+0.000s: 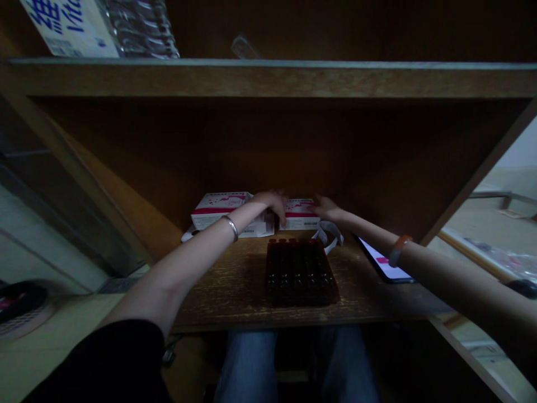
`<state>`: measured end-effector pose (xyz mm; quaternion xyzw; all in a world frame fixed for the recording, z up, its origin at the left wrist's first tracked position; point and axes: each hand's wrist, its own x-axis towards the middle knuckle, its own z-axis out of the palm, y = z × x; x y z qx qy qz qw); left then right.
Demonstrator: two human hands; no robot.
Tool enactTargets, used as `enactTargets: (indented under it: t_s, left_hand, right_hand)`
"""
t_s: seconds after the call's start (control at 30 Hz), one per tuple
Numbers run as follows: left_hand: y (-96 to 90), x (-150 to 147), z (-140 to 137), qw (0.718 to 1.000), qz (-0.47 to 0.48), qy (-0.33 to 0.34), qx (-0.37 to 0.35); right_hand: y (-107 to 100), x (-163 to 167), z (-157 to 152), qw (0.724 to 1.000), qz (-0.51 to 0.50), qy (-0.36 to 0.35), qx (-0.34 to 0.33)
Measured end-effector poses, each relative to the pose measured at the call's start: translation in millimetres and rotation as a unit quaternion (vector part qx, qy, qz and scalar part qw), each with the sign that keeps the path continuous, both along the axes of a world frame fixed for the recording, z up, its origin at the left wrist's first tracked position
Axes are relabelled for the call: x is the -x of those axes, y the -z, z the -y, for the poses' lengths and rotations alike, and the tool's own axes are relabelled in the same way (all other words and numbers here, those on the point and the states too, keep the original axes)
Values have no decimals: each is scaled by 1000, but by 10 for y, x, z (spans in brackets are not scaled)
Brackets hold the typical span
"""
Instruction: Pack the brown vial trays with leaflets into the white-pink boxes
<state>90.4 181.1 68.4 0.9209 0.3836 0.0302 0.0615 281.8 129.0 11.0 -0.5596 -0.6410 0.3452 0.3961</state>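
A white and pink cardboard box (298, 223) lies at the back of the wooden shelf, between my two hands. My left hand (273, 202) is at its left end, with the fingers curled down by that end. At the box's right end, my right hand (325, 208) has its fingers bent over the upper corner; the fingertips are partly hidden and slightly blurred. A second white and pink box (218, 211) sits to the left, its open-looking end partly behind my left wrist. In front stands a stack of dark brown plastic vials (300, 274), joined in a row.
A pale ribbon-like strip (332, 230) curls beside the vials. A phone (388, 262) with a lit screen lies under my right forearm. The upper shelf board (268, 78) runs above my hands, carrying a carton (79, 28) and clear plastic packaging (142, 28).
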Motion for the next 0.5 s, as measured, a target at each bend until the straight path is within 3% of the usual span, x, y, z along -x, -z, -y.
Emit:
enactTargets:
  t_s: [0.17,0.23,0.27,0.37,0.5]
  left_hand:
    - [-103,149,748,989,103,-6,-106]
    - [-57,302,1163,954,252,60,-150]
    - [-7,393,1360,941,289,94,-150]
    - [227,663,1800,926,279,190,-170]
    - [562,848,1969,931,233,203,-192]
  right_hand:
    - [-147,86,667,982,29,2,-187]
    - [-157,117,1049,944,59,-54,-320]
    - [-148,130,1235,932,72,-85,-346]
    - [-68,154,1664,909,117,-160,-366]
    - [108,161,1831,894,172,-211,-355]
